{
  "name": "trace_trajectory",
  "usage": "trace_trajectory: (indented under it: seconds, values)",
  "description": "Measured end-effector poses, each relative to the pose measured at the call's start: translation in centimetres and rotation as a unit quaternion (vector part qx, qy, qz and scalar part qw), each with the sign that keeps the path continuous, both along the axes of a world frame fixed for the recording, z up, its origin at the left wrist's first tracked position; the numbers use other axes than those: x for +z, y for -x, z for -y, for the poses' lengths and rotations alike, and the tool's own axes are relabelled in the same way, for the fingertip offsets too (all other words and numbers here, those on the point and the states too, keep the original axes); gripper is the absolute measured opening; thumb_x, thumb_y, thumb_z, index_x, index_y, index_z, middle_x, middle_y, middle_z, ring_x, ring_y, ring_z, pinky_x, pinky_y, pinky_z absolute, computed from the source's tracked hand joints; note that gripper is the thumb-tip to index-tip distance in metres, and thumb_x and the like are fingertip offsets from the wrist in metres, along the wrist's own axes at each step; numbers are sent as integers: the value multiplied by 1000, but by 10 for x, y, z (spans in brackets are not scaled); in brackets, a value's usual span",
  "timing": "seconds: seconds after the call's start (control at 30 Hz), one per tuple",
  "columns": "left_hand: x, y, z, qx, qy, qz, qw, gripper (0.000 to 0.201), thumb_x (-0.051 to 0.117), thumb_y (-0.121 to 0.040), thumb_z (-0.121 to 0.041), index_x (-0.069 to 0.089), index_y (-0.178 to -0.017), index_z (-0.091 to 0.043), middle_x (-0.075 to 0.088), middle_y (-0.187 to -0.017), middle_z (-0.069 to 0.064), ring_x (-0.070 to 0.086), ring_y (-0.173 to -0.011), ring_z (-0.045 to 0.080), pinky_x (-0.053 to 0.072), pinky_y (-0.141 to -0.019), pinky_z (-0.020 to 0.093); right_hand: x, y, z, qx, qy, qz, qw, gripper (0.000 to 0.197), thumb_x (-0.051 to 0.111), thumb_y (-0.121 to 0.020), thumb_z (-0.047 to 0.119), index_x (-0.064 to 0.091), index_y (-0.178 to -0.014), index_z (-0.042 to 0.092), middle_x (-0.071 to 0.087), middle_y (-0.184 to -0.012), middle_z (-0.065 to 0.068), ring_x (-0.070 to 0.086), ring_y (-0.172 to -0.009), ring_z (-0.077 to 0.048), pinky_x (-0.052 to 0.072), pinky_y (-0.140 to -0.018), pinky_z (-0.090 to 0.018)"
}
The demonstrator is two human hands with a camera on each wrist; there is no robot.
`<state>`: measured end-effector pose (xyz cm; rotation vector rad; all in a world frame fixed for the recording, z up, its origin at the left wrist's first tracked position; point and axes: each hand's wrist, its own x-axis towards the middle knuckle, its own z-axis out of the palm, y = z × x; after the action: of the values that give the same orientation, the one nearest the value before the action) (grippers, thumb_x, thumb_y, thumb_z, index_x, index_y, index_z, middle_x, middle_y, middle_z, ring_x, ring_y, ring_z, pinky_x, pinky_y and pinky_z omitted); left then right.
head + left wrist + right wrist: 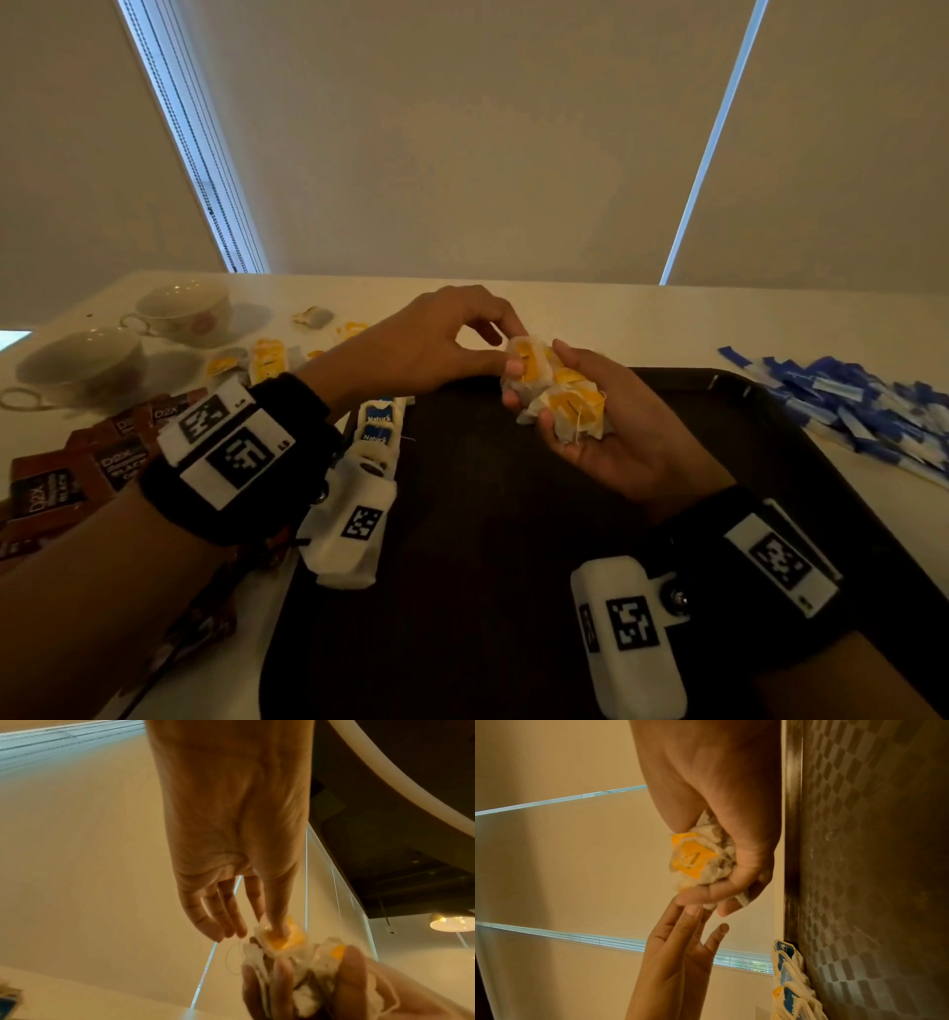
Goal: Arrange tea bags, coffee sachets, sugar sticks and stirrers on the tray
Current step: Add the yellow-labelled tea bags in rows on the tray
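Only a short row of blue-tagged tea bags point(379, 422) beside the left hand point(426, 344) lies on the tray point(488, 514); the right hand point(606, 442) cups yellow-tagged tea bags point(565, 398), one pinched by the left, while coffee sachets point(77, 478) and sugar sticks point(862, 406) outside both hands wait on the counter point(642, 318).

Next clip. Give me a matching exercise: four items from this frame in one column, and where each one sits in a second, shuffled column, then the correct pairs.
Items
1. yellow-tagged tea bags
2. blue-tagged tea bags
3. brown coffee sachets
4. blue sugar sticks

Places
A. on the table right of the tray
B. bunched in the right hand
C. at the tray's left edge
D. on the table left of the tray

Pairs: 1-B, 2-C, 3-D, 4-A
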<state>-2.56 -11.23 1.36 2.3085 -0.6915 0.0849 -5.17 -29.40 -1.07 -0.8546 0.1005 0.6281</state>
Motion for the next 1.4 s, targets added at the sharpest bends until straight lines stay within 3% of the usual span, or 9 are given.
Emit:
trace_trajectory:
  seconds: [0.3,0.4,0.6,0.73,0.9,1.03,1.1,1.27,1.4]
  values:
    - [21,21,-18,35,152,-33,987,2,63,-85,-12,62,-86,-13,70,-90,-1,69,-80,7,54,-66,15,-2,-2,0,-26,51,7,998,34,46,-94,32,57,-114,6,63,-104,-15,63,-83,-20,51,-44,-19]
    - [37,34,-31,71,170,-4,983,8,66,-80,-15,62,-87,-14,71,-88,4,70,-77,11,55,-61,18,-2,-2,0,-42,74,13,996,28,47,-94,32,60,-104,8,66,-99,-14,64,-83,-21,52,-45,-19]
    - [59,70,-55,90,158,-8,983,22,67,-70,-27,63,-87,-14,73,-83,3,70,-69,14,53,-51,22,-8,-6,-1,-66,114,39,991,29,49,-93,31,59,-111,9,67,-102,-14,65,-88,-21,51,-45,-19]
    - [42,94,-59,87,79,-82,990,17,69,-70,-22,66,-84,-12,72,-75,-1,66,-56,7,51,-47,17,-10,-7,0,-67,117,54,989,32,49,-93,31,57,-117,10,67,-105,-14,67,-85,-20,51,-46,-19]
    - [0,111,-64,62,-38,-233,970,10,72,-77,-19,64,-83,-19,72,-78,0,68,-63,10,53,-61,17,-10,-5,-2,-66,118,64,989,26,49,-93,28,59,-111,12,68,-97,-11,70,-75,-17,50,-46,-18]
    - [-20,110,-71,65,-64,-282,955,10,71,-79,-19,64,-86,-18,71,-79,5,65,-63,14,55,-63,33,-10,-5,-2,-68,115,60,989,27,50,-93,29,56,-114,12,68,-95,-11,70,-75,-17,51,-47,-18]
    - [-27,110,-71,73,-77,-288,952,10,70,-80,-20,63,-87,-19,71,-78,3,64,-63,11,56,-65,34,-10,-5,-1,-70,115,63,989,30,51,-93,29,54,-117,12,68,-97,-11,71,-76,-17,51,-48,-18]
    - [-32,111,-69,108,-170,-211,957,15,72,-79,-31,57,-82,-31,57,-73,-9,54,-63,-7,43,-56,9,-11,-4,1,-63,112,63,990,31,50,-93,30,54,-118,12,64,-107,-11,70,-81,-17,51,-49,-18]
    - [-28,113,-69,120,-231,-172,950,17,69,-81,-36,52,-85,-33,53,-78,-10,50,-66,3,39,-55,11,-10,-4,1,-58,108,63,990,26,50,-93,29,56,-113,13,63,-109,-11,70,-80,-18,51,-49,-18]
